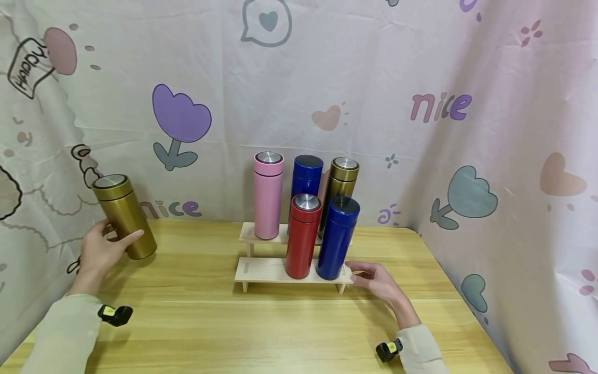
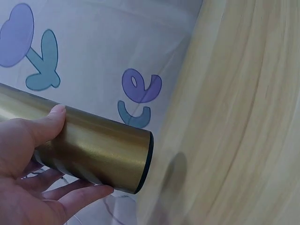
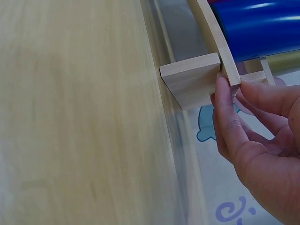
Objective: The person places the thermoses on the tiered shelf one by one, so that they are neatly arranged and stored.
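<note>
At the far left my left hand [image 1: 99, 253] grips a gold thermos bottle [image 1: 125, 218] round its lower half, thumb on one side and fingers on the other. The bottle leans with its silver-topped lid to the left; in the left wrist view its dark base edge shows, with a shadow on the wood beyond it. My right hand [image 1: 379, 284] pinches the right end of a two-step wooden rack [image 1: 265, 268] between thumb and fingers. On the front step, a red thermos [image 1: 301, 241] and a blue thermos [image 1: 337, 241] stand side by side, nearest that hand.
On the rear step stand a pink thermos [image 1: 268, 202], another blue thermos [image 1: 307, 171] and another gold thermos [image 1: 343, 174], the last two partly hidden. Printed cloth [image 1: 355, 67] hangs behind and beside the wooden table [image 1: 224, 332].
</note>
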